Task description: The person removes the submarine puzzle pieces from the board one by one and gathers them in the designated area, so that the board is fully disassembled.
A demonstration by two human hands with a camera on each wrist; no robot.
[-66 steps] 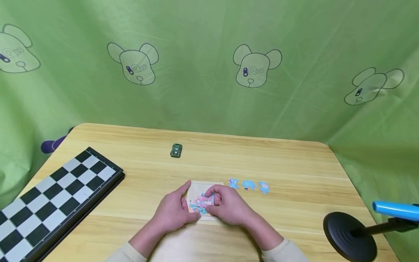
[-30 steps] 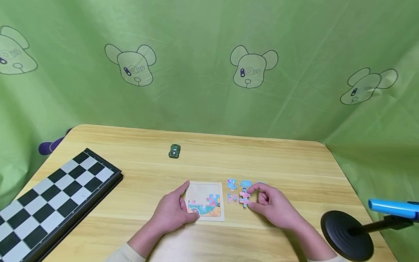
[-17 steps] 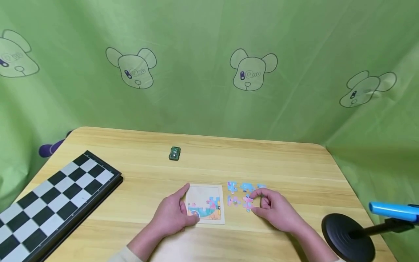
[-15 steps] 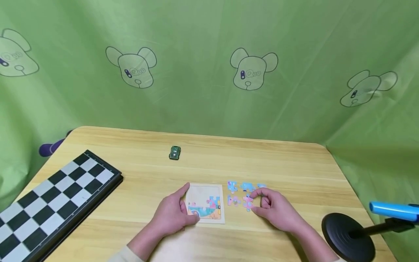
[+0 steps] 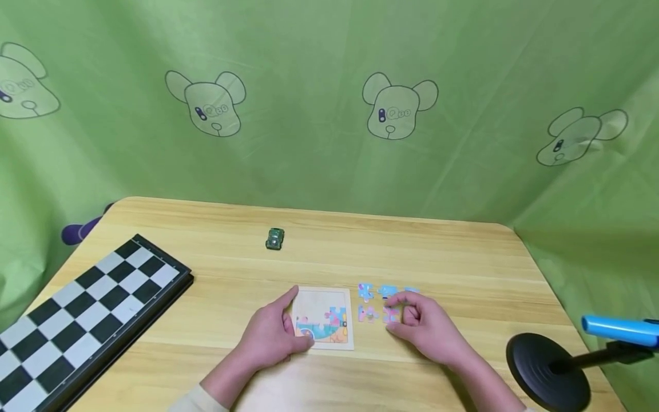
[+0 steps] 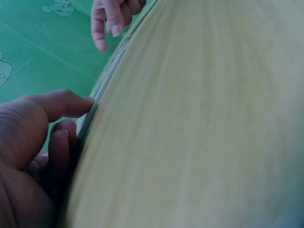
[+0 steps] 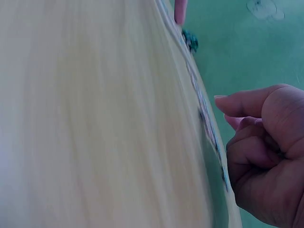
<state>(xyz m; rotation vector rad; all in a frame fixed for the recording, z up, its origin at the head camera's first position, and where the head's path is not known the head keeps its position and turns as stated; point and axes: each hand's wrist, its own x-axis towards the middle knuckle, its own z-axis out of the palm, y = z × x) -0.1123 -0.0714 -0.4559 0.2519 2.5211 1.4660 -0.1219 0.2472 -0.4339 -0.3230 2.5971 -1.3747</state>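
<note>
A square jigsaw puzzle board [image 5: 322,300] with a pale wooden frame lies on the table, pieces fitted along its lower part. My left hand [image 5: 270,337] grips its left side, index finger at the top corner and thumb over the lower edge. To the board's right lie two pink puzzle pieces, the left one [image 5: 368,314] uncovered and the right one [image 5: 392,314] partly behind my fingers. My right hand [image 5: 424,329] hovers there with thumb and index finger apart. In the right wrist view nothing sits between the fingertips of that right hand [image 7: 266,147].
Blue puzzle pieces [image 5: 387,290] form a row behind the pink ones. A small green toy car [image 5: 275,238] stands farther back. A folded chessboard [image 5: 98,320] lies at left. At right is a black round stand [image 5: 546,372] with a blue tube [image 5: 618,330].
My right hand has moved from over the board to its right, set pink pieces on the table and let go. The left hand has stayed on the board.
</note>
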